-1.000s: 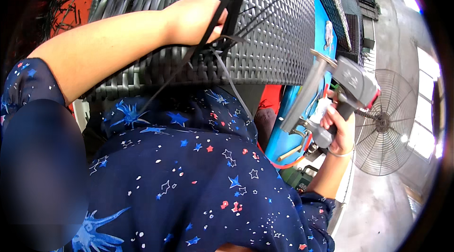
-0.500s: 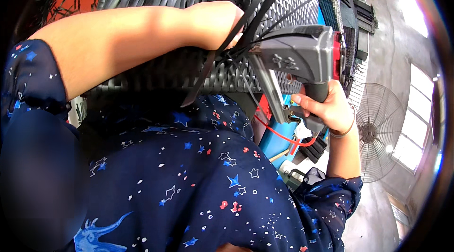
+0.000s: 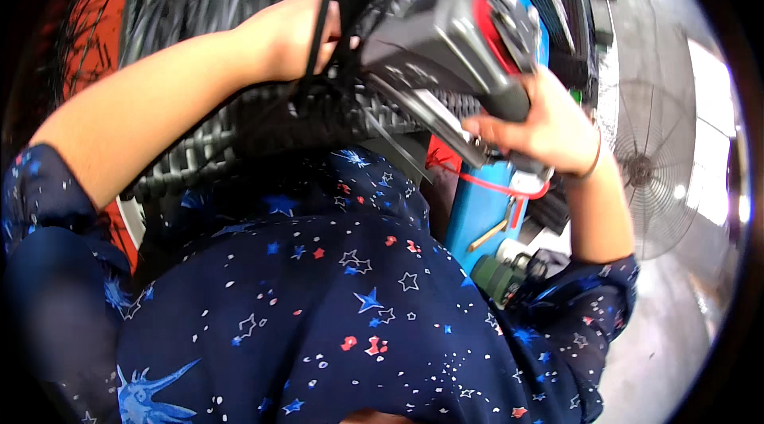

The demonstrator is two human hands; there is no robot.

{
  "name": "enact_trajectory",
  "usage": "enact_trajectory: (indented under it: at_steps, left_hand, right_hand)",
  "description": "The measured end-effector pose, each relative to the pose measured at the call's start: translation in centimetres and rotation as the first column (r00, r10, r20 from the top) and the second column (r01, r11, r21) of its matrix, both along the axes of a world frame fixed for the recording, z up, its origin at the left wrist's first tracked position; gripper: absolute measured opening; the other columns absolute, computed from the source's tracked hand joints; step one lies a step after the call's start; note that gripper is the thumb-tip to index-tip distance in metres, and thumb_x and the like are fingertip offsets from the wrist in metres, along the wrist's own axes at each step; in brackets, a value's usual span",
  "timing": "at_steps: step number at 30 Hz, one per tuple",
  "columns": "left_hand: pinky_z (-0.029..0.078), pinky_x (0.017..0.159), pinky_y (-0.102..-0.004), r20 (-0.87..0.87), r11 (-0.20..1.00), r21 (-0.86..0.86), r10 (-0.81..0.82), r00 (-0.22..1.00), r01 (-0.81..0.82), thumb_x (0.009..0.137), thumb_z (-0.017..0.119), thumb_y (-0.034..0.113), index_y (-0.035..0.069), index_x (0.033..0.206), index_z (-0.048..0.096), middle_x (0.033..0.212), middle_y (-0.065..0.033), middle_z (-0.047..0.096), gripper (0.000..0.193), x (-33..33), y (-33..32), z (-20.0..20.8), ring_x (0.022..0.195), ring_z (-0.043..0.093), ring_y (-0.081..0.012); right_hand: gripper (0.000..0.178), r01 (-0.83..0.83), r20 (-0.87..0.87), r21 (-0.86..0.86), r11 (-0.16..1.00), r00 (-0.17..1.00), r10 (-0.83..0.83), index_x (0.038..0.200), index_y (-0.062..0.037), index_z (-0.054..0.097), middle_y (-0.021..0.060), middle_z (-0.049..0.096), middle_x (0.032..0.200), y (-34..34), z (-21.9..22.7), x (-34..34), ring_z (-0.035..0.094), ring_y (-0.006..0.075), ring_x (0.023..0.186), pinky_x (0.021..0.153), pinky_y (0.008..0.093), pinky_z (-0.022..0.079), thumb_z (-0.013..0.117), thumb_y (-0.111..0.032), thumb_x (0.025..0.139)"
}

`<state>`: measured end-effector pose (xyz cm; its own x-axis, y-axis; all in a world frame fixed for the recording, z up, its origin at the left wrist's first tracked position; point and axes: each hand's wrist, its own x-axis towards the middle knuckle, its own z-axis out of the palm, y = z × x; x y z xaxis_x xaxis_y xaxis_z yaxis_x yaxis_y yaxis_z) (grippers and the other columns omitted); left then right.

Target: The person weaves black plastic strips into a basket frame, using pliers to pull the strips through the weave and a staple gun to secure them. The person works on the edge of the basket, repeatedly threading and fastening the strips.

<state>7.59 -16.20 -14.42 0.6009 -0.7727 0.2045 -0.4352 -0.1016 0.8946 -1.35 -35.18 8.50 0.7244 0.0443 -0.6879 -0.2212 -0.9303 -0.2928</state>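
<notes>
My right hand is wrapped round the handle of a grey and black air staple gun with a red band on its head. The gun's nose points left, close to loose flat black plastic strips at the edge of a black woven wicker piece. Beside that nose, my left hand is closed on these strips, its fingertips partly hidden behind them. A red air hose runs from the base of the gun. Some blur covers the strips and the gun.
Many loose strips lie over the weave at the far left, beside an orange-red surface with scraps on it. Below the gun stand a blue cylinder and a green object. A large floor fan stands at the right.
Both hands have shifted up in the picture, the left one also leftward. The staple gun has tilted and turned, so its red-banded end shows more. The view has moved a little.
</notes>
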Motion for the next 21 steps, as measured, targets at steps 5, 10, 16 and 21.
enact_trajectory:
  at_steps: [5, 10, 16, 21]
  left_hand:
    - [0.046, 0.053, -0.0361, 0.128, 0.996, 0.078, -0.048, 0.991, 0.038, 0.076, 0.052, 0.009, -0.001, 0.073, 0.058, 0.062, -0.0123, 0.059, 0.012, -0.6, -0.4, 2.5, 0.055, 0.056, -0.0198]
    - [0.047, 0.057, -0.0389, 0.770, 0.957, 0.291, -0.247, 0.588, 0.020, 0.075, 0.060, 0.014, 0.007, 0.070, 0.060, 0.060, -0.0120, 0.056, 0.009, 2.1, 0.9, -2.6, 0.060, 0.058, -0.0309]
    - [0.050, 0.060, -0.0399, 0.685, 0.817, 0.566, -0.393, 0.613, -0.109, 0.079, 0.060, 0.023, 0.015, 0.077, 0.065, 0.063, -0.0017, 0.060, 0.010, 2.5, 2.6, -5.6, 0.064, 0.064, -0.0237]
    - [0.050, 0.055, -0.0409, 0.687, 0.777, 0.625, -0.503, 0.524, -0.075, 0.084, 0.055, 0.025, 0.017, 0.077, 0.066, 0.065, -0.0051, 0.063, 0.016, 4.1, 3.7, -8.2, 0.064, 0.066, -0.0248]
  right_hand:
    - [0.030, -0.057, -0.026, -0.016, 0.998, 0.998, 0.057, 0.104, 0.0020, 0.063, 0.0064, 0.065, 0.070, -1.8, -0.7, 1.8, 0.057, 0.0087, 0.051, 0.047, 0.0242, 0.047, 0.073, -0.014, 0.080]
    - [0.039, -0.236, 0.038, -0.022, 0.971, 0.971, 0.237, 0.101, 0.0050, 0.062, 0.0136, 0.067, 0.072, -1.1, 1.6, 1.3, 0.064, 0.0231, 0.065, 0.063, 0.0345, 0.051, 0.068, -0.025, 0.077]
    - [0.025, -0.207, -0.101, -0.054, 0.977, 0.974, 0.201, 0.085, 0.0017, 0.066, 0.0113, 0.067, 0.071, 0.1, 2.5, 2.3, 0.063, 0.0221, 0.063, 0.059, 0.0356, 0.049, 0.063, -0.020, 0.073]
    - [0.026, -0.220, -0.082, -0.099, 0.970, 0.974, 0.212, 0.085, 0.0012, 0.066, 0.0114, 0.067, 0.071, 0.2, 3.1, 1.4, 0.063, 0.0226, 0.064, 0.060, 0.0357, 0.049, 0.063, -0.023, 0.075]
